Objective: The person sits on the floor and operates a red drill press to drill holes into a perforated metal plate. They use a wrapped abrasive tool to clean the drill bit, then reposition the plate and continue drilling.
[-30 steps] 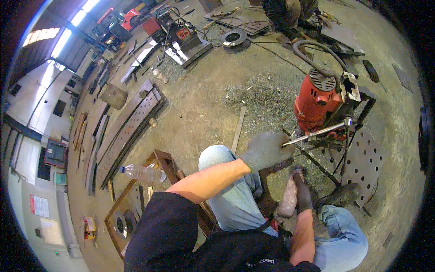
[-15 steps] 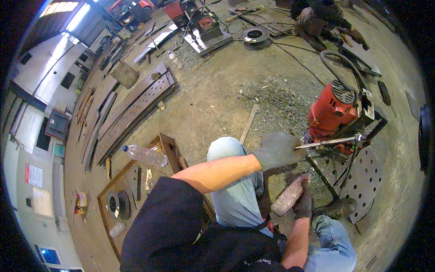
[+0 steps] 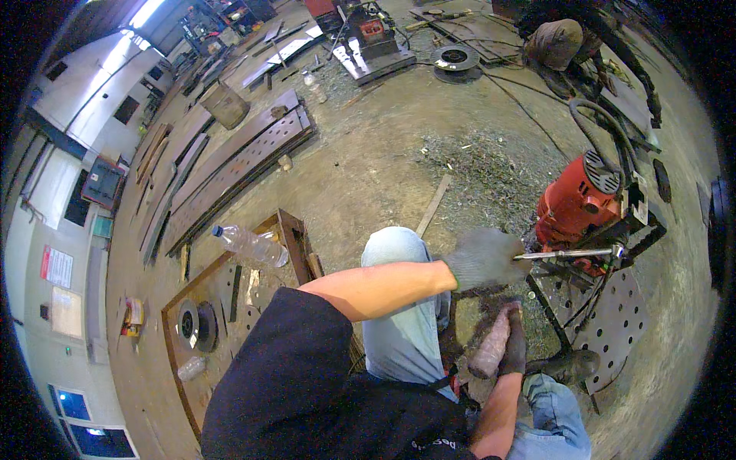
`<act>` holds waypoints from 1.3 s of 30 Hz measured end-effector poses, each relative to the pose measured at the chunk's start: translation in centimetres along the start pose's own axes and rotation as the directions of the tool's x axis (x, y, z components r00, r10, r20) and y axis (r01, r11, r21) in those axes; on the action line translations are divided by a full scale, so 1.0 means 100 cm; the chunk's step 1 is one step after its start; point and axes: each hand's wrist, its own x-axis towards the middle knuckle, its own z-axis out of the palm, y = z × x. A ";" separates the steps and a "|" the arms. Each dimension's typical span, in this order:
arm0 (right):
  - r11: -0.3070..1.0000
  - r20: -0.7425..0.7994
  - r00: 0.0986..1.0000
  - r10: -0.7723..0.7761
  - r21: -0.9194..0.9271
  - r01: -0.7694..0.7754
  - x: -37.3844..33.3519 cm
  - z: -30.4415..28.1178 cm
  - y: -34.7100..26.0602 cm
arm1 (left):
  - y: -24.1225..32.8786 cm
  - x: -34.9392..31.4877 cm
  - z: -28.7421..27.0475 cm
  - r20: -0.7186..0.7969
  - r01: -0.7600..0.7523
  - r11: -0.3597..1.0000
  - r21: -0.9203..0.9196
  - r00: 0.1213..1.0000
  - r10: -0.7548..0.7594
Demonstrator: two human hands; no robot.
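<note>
My left hand (image 3: 484, 261), in a grey knitted glove, is closed round the end of a metal feed handle (image 3: 571, 253). The handle joins a red magnetic drill (image 3: 571, 201), which stands beside a steel plate with rows of drilled holes (image 3: 617, 322). In my right hand (image 3: 515, 349), also gloved, is a squeezed clear plastic bottle (image 3: 491, 349). It tilts with its top toward the drill; what is inside cannot be made out. Metal shavings (image 3: 491, 172) lie heaped on the floor beyond my left hand.
At the left, another plastic bottle (image 3: 253, 247) lies by a rusty steel frame (image 3: 184, 303). Long drilled steel plates (image 3: 238, 172) and a metal drum (image 3: 225, 106) are farther off. A crouching person (image 3: 560, 50) works at the far right. Cables (image 3: 529, 115) cross the floor near a cable reel (image 3: 455, 61).
The view has shifted, so most things sit a little farther right. My right hand has tipped the bottle more upright. My left hand keeps its grip on the feed handle.
</note>
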 end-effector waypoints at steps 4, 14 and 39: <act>0.991 0.040 0.991 -0.125 0.060 0.123 -0.017 0.022 -0.004 | 0.008 -0.002 -0.008 0.052 0.045 0.999 0.006 0.998 -0.045; 0.875 -0.417 0.799 -0.433 0.017 0.483 -0.057 0.054 -0.060 | -0.009 0.005 0.012 -0.168 -0.089 0.922 -0.376 0.985 0.027; 0.284 -0.187 -0.418 -0.889 -0.941 -0.182 -0.380 -0.192 -0.177 | 0.253 0.046 0.019 -0.729 -0.825 0.486 -0.288 0.518 0.447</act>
